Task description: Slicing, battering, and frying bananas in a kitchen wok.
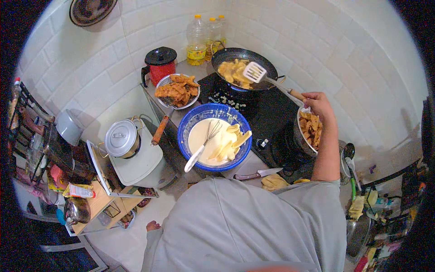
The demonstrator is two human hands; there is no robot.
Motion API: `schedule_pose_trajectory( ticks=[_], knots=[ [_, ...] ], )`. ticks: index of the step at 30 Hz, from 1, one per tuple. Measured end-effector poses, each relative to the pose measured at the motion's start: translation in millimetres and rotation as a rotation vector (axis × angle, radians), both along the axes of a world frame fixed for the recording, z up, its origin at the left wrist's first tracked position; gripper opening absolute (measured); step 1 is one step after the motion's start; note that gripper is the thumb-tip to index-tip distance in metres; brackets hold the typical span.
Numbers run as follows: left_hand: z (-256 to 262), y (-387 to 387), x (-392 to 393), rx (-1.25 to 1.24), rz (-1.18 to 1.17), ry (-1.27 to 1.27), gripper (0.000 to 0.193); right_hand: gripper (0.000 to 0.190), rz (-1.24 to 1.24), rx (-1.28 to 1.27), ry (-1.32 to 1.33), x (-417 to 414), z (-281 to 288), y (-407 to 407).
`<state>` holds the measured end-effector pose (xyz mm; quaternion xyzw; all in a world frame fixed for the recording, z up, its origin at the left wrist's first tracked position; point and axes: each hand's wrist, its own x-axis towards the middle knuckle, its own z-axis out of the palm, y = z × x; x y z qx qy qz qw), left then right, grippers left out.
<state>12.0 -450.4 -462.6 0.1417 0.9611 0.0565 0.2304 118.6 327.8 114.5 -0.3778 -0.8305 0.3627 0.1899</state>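
Note:
A slotted metal spatula [255,72] is gripped by its wooden handle in my right hand [317,103]. Its blade is over a black wok [268,64], where battered pieces [234,71] fry in oil above a blue flame. Down beside my body, my left hand [153,225] is partly visible and its fingers look curled. Before me stands a blue plastic basin [183,149] of pale batter [197,136]. Peeled banana slices [231,146] and a white-handled whisk [200,149] rest in it. Fried brown pieces [178,90] fill a wooden-handled strainer [161,127] left of the wok.
Below my right forearm, a bowl [302,136] holds more fried pieces. A knife [260,173] lies near the counter edge by a yellow cloth-like item [273,182]. Oil bottles [197,40] and a red lidded pitcher [161,66] stand behind. A lidded pot [122,137] is at left.

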Motion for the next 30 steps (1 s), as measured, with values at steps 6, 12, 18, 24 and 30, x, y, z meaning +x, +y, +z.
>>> schedule_pose_trajectory(
  ticks=[6, 12, 18, 24, 30],
  knots=[
    [5.4, -0.3, -6.1, 0.068, -0.191, 0.175, 0.025, 0.033, 0.090, 0.195, -0.118, -4.5, -4.5, -6.9],
    [4.2, -2.7, 4.4, 0.097, -0.161, 0.080, 0.025, 0.030, -0.072, 0.631, -0.278, -18.7, 11.8, -30.7],
    [-2.5, 1.9, 6.2, 0.091, -0.005, -0.025, 0.026, 0.029, -0.055, 0.495, -0.433, -17.7, 11.2, -16.0],
    [-0.8, 0.9, 15.2, 0.050, -0.005, -0.027, 0.026, 0.031, -0.057, 0.099, -0.115, -2.5, 1.2, -0.1],
    [-4.2, 3.2, 5.7, 0.000, -0.019, -0.026, 0.026, 0.029, -0.053, 0.013, -0.087, -0.2, -3.6, 6.6]
  ],
)
